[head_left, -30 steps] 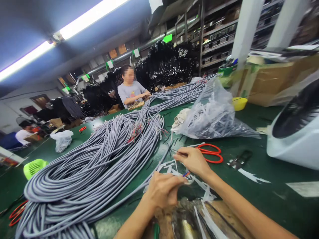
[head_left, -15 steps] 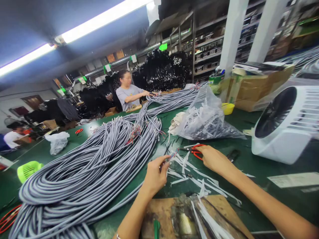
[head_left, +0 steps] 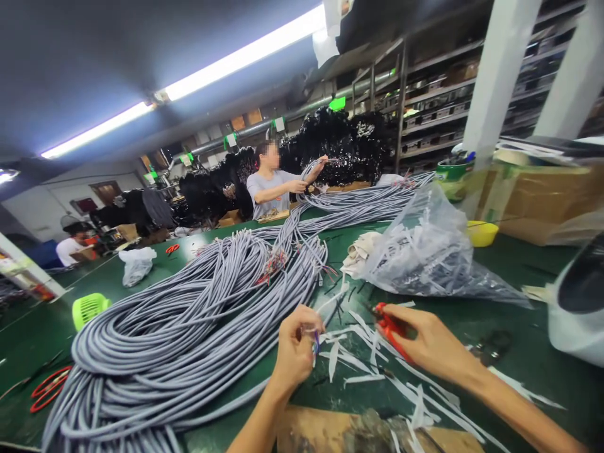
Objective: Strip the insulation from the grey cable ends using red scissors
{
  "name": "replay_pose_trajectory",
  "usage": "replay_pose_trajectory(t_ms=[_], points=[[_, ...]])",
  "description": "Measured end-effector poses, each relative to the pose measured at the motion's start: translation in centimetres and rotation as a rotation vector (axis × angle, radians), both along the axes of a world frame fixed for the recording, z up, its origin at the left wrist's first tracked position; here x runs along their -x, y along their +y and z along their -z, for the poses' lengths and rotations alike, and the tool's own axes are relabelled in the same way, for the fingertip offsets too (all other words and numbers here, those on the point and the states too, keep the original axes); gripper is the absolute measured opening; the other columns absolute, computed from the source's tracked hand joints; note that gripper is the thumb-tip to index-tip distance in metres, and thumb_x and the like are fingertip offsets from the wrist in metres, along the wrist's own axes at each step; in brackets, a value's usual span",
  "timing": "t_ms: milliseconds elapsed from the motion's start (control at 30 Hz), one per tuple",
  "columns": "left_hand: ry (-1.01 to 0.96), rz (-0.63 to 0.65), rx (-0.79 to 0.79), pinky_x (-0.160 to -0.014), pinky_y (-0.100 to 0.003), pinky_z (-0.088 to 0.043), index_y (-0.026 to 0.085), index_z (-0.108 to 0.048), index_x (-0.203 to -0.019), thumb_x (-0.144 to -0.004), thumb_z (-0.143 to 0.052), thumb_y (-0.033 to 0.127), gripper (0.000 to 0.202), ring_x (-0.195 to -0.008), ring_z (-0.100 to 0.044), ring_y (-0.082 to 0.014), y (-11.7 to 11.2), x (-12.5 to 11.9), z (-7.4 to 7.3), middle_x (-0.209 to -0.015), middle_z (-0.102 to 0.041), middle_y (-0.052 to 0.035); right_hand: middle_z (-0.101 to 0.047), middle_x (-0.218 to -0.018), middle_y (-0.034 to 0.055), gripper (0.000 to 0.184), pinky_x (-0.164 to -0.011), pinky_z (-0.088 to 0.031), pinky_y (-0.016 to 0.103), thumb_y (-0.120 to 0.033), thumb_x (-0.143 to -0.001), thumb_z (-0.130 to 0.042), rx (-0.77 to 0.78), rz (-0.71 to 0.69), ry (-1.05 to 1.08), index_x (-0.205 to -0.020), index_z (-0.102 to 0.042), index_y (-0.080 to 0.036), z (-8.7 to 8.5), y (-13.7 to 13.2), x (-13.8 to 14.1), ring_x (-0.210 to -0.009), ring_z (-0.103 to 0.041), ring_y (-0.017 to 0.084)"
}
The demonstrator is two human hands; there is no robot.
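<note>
Right hand (head_left: 431, 343), previously just reaching the red-handled scissors (head_left: 389, 327) on the green surface (head_left: 495, 302), was closed around them; left hand (head_left: 295, 349) remained pinched on coloured wire ends (head_left: 315, 340), near the scissors.

Green table (head_left: 514, 261): grey cables (head_left: 189, 340), bag (head_left: 425, 258), white strips (head_left: 358, 379), maybe pliers (head_left: 493, 345).

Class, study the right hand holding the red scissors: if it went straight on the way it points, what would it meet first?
Probably the white strips lying just beyond the red scissors in the right hand; the left hand with its wire ends comes next, though depth is unclear.
</note>
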State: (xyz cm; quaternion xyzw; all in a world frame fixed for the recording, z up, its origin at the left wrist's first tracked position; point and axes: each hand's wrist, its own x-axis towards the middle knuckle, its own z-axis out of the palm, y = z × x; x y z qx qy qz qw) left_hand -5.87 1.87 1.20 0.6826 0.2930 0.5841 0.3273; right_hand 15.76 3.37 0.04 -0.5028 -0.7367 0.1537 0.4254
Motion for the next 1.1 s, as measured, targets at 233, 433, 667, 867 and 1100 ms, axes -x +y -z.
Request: replay_pose_trajectory(t_ms=[233,433,667,867,1100], points=[[0.151,-0.06,-0.199,-0.055,-0.022,-0.038,0.016,-0.054,-0.054,-0.08,-0.044,0.014,0.028,-0.058,-0.049,-0.0109,-0.6,0.0,-0.3,-0.066,-0.051,-0.0018,-0.054,-0.061,-0.0009,0.013,-0.05,-0.039,0.023,-0.028,-0.072,-0.055,-0.039,-0.233,-0.053,-0.063,-0.051,-0.019,-2.2,-2.1,4.2,-0.053,-0.046,0.012],[0.23,-0.07,-0.343,-0.049,-0.019,-0.033,0.017,-0.058,-0.054,-0.068,-0.039,0.002,0.027,-0.053,-0.043,-0.0076,-0.7,-0.2,-0.3,-0.066,-0.048,0.0001,-0.049,-0.057,-0.0014,0.02,-0.048,-0.034,0.022,-0.031,-0.074,-0.055,0.029,-0.326,-0.078,-0.058,-0.056,-0.018,-2.5,-1.7,4.5,-0.051,-0.043,0.011],[0.21,-0.077,-0.309,-0.051,-0.021,-0.035,0.017,-0.057,-0.054,-0.074,-0.041,0.006,0.028,-0.056,-0.047,-0.0104,-0.7,-0.3,0.1,-0.065,-0.049,-0.0016,-0.037,-0.047,-0.0047,0.044,-0.043,-0.027,0.021,-0.05,-0.074,-0.056,-0.009,-0.261,0.027,-0.047,-0.044,-0.018,-1.1,-1.7,5.0,-0.045,-0.031,0.008],[0.07,-0.059,-0.087,-0.054,-0.023,-0.039,0.017,-0.064,-0.074,-0.084,-0.046,0.023,0.022,-0.056,-0.049,-0.0121,-1.0,-0.5,0.3,-0.062,-0.054,-0.0021,-0.033,-0.045,-0.0056,0.049,-0.04,-0.028,0.021,-0.058,-0.069,-0.058,0.073,-0.091,0.36,-0.045,-0.039,-0.019,-0.8,-1.4,5.0,-0.042,-0.03,0.007],[-0.043,-0.184,0.359,-0.039,-0.017,-0.027,0.013,-0.059,-0.068,-0.073,-0.062,0.046,0.033,-0.04,-0.034,-0.006,-0.9,-1.6,0.3,-0.047,-0.043,0.0049,-0.06,-0.064,0.0006,0.036,-0.06,-0.047,0.023,-0.048,-0.052,-0.075,0.121,-0.168,0.629,-0.063,-0.056,-0.019,-3.0,-1.3,6.8,-0.058,-0.055,0.013]])
